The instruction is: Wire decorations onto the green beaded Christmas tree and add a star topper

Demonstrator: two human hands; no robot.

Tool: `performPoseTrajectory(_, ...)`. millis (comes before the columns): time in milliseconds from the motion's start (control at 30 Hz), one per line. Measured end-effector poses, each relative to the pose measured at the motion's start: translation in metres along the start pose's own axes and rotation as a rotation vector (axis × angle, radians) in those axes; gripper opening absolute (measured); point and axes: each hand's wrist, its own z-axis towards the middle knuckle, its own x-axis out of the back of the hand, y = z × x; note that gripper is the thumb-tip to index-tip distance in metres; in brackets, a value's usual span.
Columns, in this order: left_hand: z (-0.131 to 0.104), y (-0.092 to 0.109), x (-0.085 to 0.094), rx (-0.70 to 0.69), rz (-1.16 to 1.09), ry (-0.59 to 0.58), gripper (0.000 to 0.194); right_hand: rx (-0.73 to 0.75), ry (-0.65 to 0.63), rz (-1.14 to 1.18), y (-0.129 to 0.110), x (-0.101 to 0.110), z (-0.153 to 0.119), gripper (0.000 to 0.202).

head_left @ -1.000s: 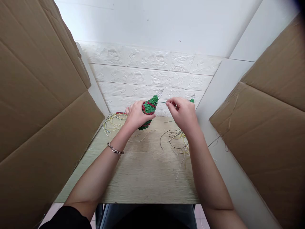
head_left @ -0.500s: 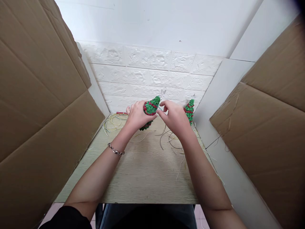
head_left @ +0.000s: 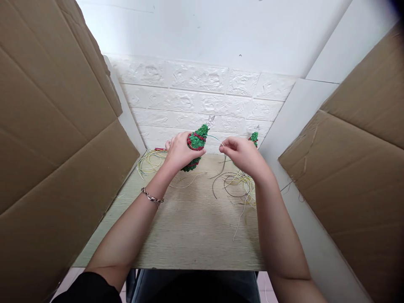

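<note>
My left hand (head_left: 180, 152) is wrapped round a small green Christmas tree (head_left: 198, 141) trimmed with red garland and topped by a clear star (head_left: 211, 120). The tree leans to the right above the table. To its right, my right hand (head_left: 240, 152) pinches a thin wire (head_left: 215, 137) between thumb and fingertips. That wire arcs over to the tree's upper part and looks greenish near the tree, pale near my fingers. A pale tail hangs below the pinch. Behind my right hand a second green tree (head_left: 253, 137) with a star is mostly hidden.
Pale and yellow wires (head_left: 150, 162) lie coiled at the table's back left beside a red piece (head_left: 160, 149). More loose wires (head_left: 244, 185), some black, are tangled at the right. Cardboard panels (head_left: 57, 126) flank both sides; a white brick-patterned wall (head_left: 195, 80) closes the back.
My right hand has moved away from the tree to the right, drawing out a longer stretch of wire. It now covers more of the second tree. The held tree has shifted slightly left.
</note>
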Motion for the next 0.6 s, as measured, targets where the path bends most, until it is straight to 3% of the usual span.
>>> performPoseTrajectory(133,0.0,-0.001,-0.002,0.0,0.012,0.0,0.057,-0.005,0.159,0.097,0.003,0.004,0.001,0.018)
performPoseTrajectory(267,-0.001,0.0,-0.003,-0.019,0.026,0.004,0.056,0.025,0.281,0.016,0.004,0.001,0.002,0.02)
performPoseTrajectory(600,-0.009,0.009,-0.013,-0.078,0.1,-0.003,0.049,0.099,0.159,-0.233,-0.007,-0.018,0.005,0.024)
